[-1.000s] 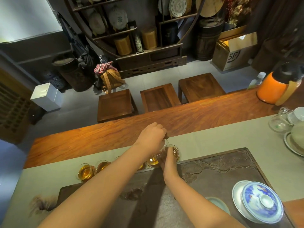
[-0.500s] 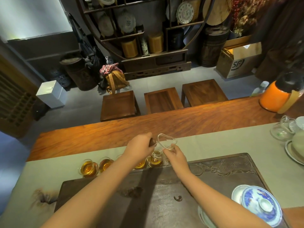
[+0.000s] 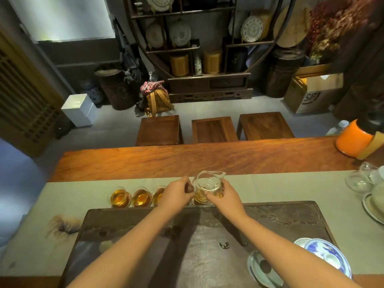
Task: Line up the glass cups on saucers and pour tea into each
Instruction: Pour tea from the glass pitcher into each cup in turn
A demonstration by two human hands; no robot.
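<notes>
A row of small glass cups [image 3: 120,197] holding amber tea stands on the pale cloth runner [image 3: 83,190], just beyond the dark tea tray [image 3: 291,217]. My left hand [image 3: 176,194] grips the dark handle of a clear glass pitcher [image 3: 208,181], which sits nearly upright above the right end of the row. My right hand [image 3: 225,196] curls round the side of another tea-filled cup [image 3: 200,198] beneath the pitcher. Both hands hide the cups at that end, and no saucers show under the cups.
A blue-and-white lidded bowl [image 3: 326,254] and a pale dish [image 3: 261,267] sit at the tray's near right. Glassware [image 3: 361,179] and an orange kettle [image 3: 353,140] stand at the far right. Three wooden stools [image 3: 214,129] are beyond the table.
The pitcher has come up from its tilted pouring pose to nearly upright. My right hand has stayed by the cup at the right end of the row.
</notes>
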